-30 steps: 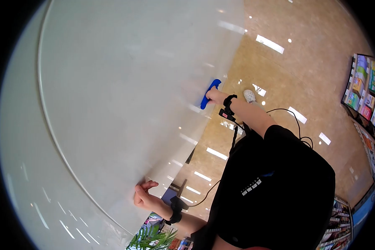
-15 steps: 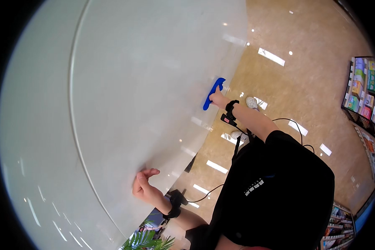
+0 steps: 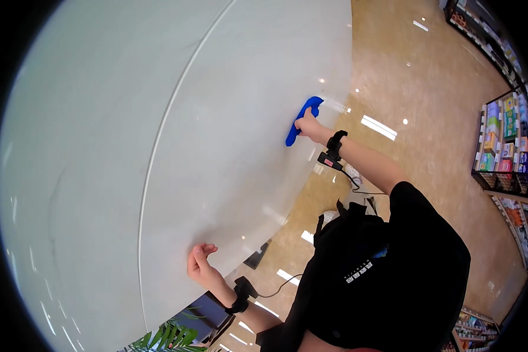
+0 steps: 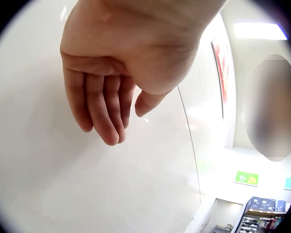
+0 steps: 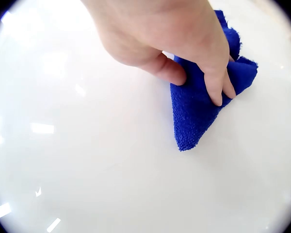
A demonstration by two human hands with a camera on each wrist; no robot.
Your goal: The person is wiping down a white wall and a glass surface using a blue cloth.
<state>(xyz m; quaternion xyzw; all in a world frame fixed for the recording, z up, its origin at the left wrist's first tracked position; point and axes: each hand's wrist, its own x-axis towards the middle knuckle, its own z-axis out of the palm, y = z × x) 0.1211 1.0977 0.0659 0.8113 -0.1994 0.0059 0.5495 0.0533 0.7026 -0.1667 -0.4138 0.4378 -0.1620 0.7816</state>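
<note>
While the right hand presses a folded blue terry cloth flat against a large, glossy white curved wall panel, the left hand sits lower down along the same panel, near its bottom edge. In the right wrist view the right hand has its grip closed on the cloth: the thumb pins the cloth's left edge and the fingers curl over its top, holding it against the white surface. The cloth is bunched into a rough triangle, its point away from the hand, and its looped pile is plain to see.

The left hand holds nothing. Its fingers hang loosely curved, close together, with the thumb tucked slightly inward. In the left wrist view they look just off the panel; whether the fingertips touch it cannot be told. A thin seam line runs down the panel between the two hands.

Both forearms carry a black wrist strap with a small camera, and a black cable trails from each. The person wears a black short-sleeved top. A polished tan stone floor mirrors the ceiling lights. Shop shelves of colourful boxes stand at the right, and green palm-like leaves show at the bottom edge.
</note>
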